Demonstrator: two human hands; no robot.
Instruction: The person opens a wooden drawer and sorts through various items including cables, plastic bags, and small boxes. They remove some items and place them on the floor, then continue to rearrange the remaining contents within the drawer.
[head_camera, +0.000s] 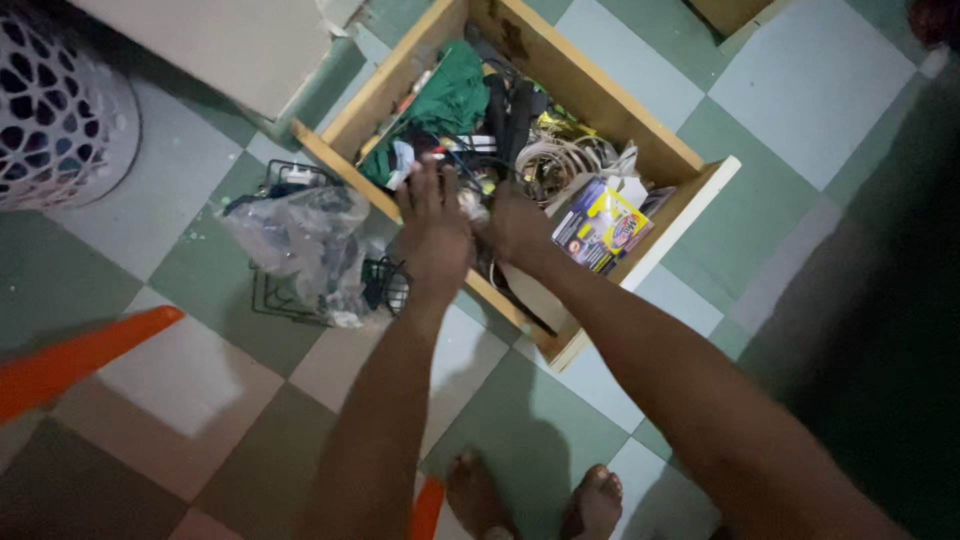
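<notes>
Your two hands, left hand (432, 225) and right hand (512, 225), reached into one wooden drawer (640, 268) full of tangled cables (555, 160). I could not tell how your fingers were.

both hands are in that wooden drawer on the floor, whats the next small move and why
Probably lift both hands straight up a little to see what comes free. The left hand and right hand meet over tangled dark cables in the wooden drawer, beside coiled pale cords; their grip is hidden.

Both hands (475, 225) among cables (550, 160) in wooden drawer (670, 150).
</notes>
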